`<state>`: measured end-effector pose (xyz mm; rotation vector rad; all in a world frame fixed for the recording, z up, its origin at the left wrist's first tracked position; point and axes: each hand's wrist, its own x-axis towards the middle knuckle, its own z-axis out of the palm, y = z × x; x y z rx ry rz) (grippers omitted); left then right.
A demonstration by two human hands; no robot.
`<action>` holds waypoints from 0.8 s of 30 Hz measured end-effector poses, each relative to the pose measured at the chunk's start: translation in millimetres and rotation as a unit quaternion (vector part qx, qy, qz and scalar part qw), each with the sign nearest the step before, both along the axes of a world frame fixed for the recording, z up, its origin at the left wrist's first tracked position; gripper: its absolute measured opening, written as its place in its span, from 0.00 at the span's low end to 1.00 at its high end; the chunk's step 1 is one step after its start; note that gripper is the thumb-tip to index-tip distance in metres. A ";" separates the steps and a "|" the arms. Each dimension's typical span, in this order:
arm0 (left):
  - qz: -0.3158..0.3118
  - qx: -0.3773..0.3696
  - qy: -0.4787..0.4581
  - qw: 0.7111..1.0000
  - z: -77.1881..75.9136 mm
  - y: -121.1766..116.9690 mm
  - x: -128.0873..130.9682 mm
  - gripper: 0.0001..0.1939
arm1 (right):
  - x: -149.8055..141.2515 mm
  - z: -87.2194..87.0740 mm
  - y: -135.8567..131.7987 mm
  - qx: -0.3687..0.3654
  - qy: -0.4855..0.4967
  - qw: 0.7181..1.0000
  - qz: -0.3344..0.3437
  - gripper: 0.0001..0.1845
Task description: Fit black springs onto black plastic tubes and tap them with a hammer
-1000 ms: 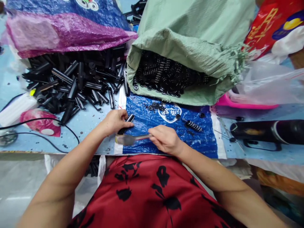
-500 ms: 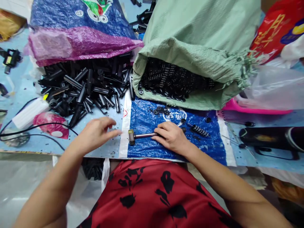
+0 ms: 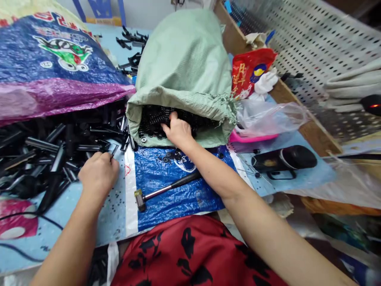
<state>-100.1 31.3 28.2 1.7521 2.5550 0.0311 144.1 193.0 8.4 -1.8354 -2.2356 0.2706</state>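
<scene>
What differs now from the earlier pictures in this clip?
The right hand has let go of the hammer, now lying on the blue sheet, and moved forward into the green sack. The left hand has moved to the pile of black tubular parts. The sack and black flask stayed put.

Hands (image 3: 99,171) at black parts (image 3: 59,153)
</scene>
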 end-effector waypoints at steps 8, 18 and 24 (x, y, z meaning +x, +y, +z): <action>0.161 0.209 -0.533 0.804 -17.0 -59.8 -1.7 0.17 | 3.1 -10.2 -1.0 0.037 0.192 0.980 0.043 0.27; -0.010 0.082 -0.199 0.977 -32.2 -60.2 13.3 0.19 | 53.8 -9.3 -125.1 -0.163 0.329 0.918 0.150 0.21; -0.108 0.239 -0.196 0.945 -26.9 -61.1 53.6 0.15 | 56.7 -13.3 -159.2 -0.150 0.326 0.922 0.147 0.15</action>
